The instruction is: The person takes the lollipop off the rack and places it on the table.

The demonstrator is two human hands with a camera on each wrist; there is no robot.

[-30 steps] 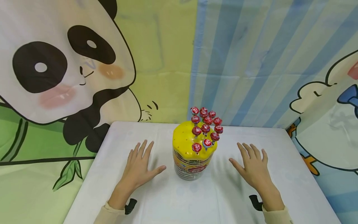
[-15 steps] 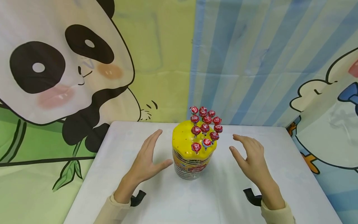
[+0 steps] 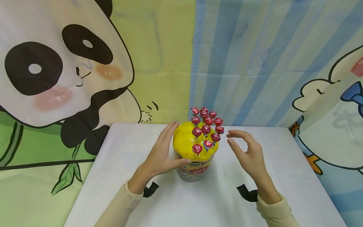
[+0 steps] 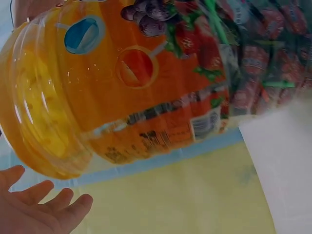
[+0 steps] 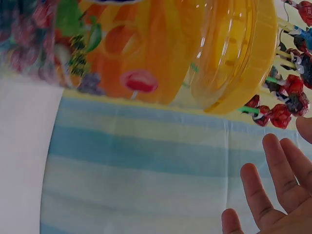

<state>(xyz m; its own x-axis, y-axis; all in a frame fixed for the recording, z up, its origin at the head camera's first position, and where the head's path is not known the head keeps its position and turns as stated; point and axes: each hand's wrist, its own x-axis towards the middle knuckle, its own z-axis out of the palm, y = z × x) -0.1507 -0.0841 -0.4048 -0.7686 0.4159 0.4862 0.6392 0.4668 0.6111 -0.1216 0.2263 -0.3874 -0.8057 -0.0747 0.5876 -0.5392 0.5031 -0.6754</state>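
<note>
A clear ridged jar (image 3: 190, 175) stands upright with a yellow lid (image 3: 182, 142). Several red-wrapped lollipops (image 3: 206, 129) stick up from holes in the lid's right part, and more wrapped sweets show through the jar wall (image 4: 263, 63) in the left wrist view. My left hand (image 3: 158, 157) is spread at the jar's left side, thumb across its front; in the left wrist view its fingers (image 4: 84, 204) sit just off the lid's rim. Right of the lollipops, my right hand (image 3: 252, 157) has thumb and forefinger bent towards each other with a gap, holding nothing.
The jar stands on a white table (image 3: 215, 201). Behind it hangs a cloth with a printed panda (image 3: 85, 78) and blue stripes (image 3: 241, 63). A black strap piece (image 3: 247, 193) juts from each wrist.
My left hand has moved right and up to the jar's side. The right hand has come left towards the lollipops, its fingers bending. The jar stays in place.
</note>
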